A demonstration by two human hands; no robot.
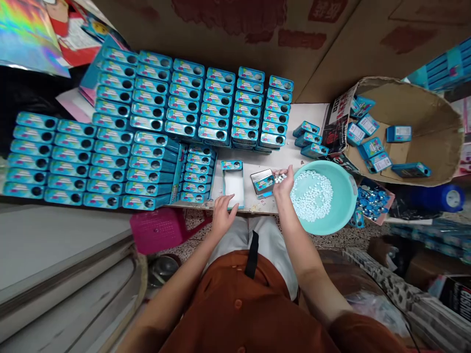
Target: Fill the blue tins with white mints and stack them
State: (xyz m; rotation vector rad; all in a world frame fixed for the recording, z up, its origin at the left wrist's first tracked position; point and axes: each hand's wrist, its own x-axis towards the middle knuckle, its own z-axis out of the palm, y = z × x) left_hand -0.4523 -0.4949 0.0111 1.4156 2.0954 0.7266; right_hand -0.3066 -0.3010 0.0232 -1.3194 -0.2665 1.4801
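Note:
My left hand (pixel 223 214) rests at the near end of an open-topped tray (pixel 233 186) with a white inside; its fingers are apart and nothing is held. One blue tin (pixel 231 165) lies at the tray's far end. My right hand (pixel 284 182) is cupped around several small white pieces (pixel 280 177), just left of a turquoise basin (pixel 340 206) that holds many more of them. Between my hands lies a dark-edged rectangular thing (pixel 262 182) with a blue tin picture or tin on it.
Rows of blue tins (pixel 147 103) fill the left and back of the table (pixel 253 158). A large cardboard box (pixel 437 122) with loose tins stands at the right, a box of shiny blue caps (pixel 372 201) before it. A pink stool (pixel 158 230) is below left.

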